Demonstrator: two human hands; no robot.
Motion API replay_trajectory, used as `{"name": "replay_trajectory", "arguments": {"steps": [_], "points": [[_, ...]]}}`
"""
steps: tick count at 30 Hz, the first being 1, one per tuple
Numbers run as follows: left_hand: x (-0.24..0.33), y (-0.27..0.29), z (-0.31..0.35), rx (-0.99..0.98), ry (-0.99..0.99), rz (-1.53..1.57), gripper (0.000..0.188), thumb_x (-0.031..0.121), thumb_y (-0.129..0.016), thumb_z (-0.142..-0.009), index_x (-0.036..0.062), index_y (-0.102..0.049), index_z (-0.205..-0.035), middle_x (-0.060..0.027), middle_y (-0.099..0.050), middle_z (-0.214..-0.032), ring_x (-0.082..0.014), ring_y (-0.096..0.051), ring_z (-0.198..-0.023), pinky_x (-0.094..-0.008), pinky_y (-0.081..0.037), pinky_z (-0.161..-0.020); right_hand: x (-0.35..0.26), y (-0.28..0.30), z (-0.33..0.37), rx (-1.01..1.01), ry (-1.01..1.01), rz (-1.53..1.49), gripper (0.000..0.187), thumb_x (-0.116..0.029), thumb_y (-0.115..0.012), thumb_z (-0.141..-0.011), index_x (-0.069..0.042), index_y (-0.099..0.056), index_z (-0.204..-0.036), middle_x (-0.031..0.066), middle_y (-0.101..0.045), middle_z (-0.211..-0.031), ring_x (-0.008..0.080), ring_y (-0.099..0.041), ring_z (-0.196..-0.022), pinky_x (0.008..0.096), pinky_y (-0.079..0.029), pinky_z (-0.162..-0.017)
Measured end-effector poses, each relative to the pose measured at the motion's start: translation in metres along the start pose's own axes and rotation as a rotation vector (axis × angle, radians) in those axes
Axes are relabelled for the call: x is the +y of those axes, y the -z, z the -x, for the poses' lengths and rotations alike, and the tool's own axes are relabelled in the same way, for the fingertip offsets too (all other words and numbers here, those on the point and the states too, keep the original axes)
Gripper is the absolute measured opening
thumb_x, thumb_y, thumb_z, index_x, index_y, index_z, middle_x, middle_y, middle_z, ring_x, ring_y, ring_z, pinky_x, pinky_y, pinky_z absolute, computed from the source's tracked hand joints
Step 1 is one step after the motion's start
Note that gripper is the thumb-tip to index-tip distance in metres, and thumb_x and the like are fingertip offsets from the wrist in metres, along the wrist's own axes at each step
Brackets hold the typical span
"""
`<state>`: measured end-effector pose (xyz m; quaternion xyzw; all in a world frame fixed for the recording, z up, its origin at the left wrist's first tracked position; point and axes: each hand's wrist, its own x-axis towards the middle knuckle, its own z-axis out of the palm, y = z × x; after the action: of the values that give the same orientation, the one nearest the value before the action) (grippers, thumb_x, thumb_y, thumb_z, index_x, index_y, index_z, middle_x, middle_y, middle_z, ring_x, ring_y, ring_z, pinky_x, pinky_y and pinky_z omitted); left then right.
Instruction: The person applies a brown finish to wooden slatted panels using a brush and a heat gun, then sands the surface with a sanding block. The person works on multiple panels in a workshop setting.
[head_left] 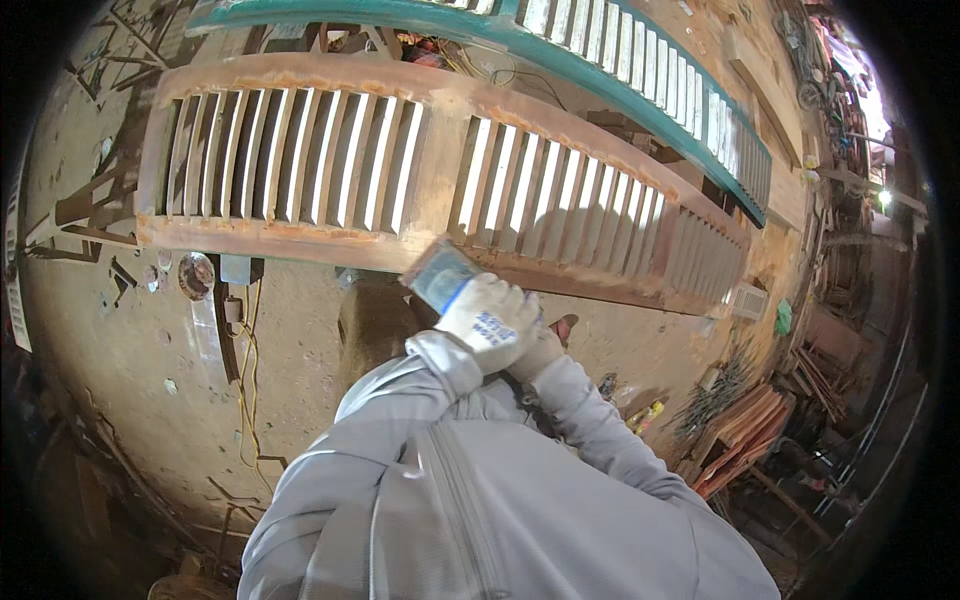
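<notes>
Both hands wear white work gloves and meet in front of my body. My left hand (487,318), with blue print on its back, is closed at the near end of a flat blue-green rectangular sheet with a brownish edge (443,276). The sheet's far corner reaches the lower rail of a brown wooden louvered shutter (437,180), by its middle cross-piece. My right hand (540,352) presses close beside the left one, and its fingers are mostly hidden. The shutter lies lengthwise before me, with bare, sanded-looking patches on its frame and rows of slanted slats.
A green-painted louvered frame (600,78) lies beyond the shutter. On the left, a yellow cord (247,370) runs over the floor near a round rusty tin (196,275). Stacked reddish wood strips (745,440) lie at the right, and a wooden trestle (85,210) stands far left.
</notes>
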<state>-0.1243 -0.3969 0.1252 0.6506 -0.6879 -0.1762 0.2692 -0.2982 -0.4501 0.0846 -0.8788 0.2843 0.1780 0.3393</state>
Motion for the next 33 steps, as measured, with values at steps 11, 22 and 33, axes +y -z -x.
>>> {"name": "replay_trajectory", "arguments": {"steps": [11,22,33], "points": [[-0.034,0.018,-0.001,0.175,0.101,-0.065,0.032,0.029,-0.066,-0.083,0.0028,-0.067,-0.101,-0.0081,-0.064,-0.077,-0.0256,-0.065,-0.076,-0.0417,-0.050,-0.077,-0.003,0.001,-0.043,-0.040,0.139,0.253,0.033,-0.026,-0.053,-0.091,-0.010,-0.067,-0.117,0.0187,-0.067,-0.119,0.0345,-0.064,-0.111,0.0436,-0.051,-0.096],[-0.042,0.020,0.000,0.248,0.166,-0.133,0.025,0.033,-0.062,-0.085,0.0089,-0.068,-0.087,-0.0048,-0.064,-0.077,-0.0232,-0.065,-0.074,-0.0403,-0.048,-0.074,-0.036,0.045,-0.069,-0.273,-0.091,0.104,0.049,-0.043,-0.053,-0.093,-0.014,-0.062,-0.131,0.0154,-0.058,-0.138,0.0314,-0.055,-0.128,0.0411,-0.045,-0.105],[-0.028,0.001,-0.004,0.236,0.123,-0.091,0.029,0.035,-0.067,-0.081,0.0070,-0.064,-0.087,-0.0063,-0.061,-0.073,-0.0261,-0.063,-0.071,-0.0416,-0.050,-0.074,0.031,-0.003,-0.057,-0.147,-0.106,0.324,0.050,-0.043,-0.051,-0.095,-0.010,-0.061,-0.131,0.0179,-0.058,-0.137,0.0323,-0.057,-0.126,0.0425,-0.047,-0.103]]}}
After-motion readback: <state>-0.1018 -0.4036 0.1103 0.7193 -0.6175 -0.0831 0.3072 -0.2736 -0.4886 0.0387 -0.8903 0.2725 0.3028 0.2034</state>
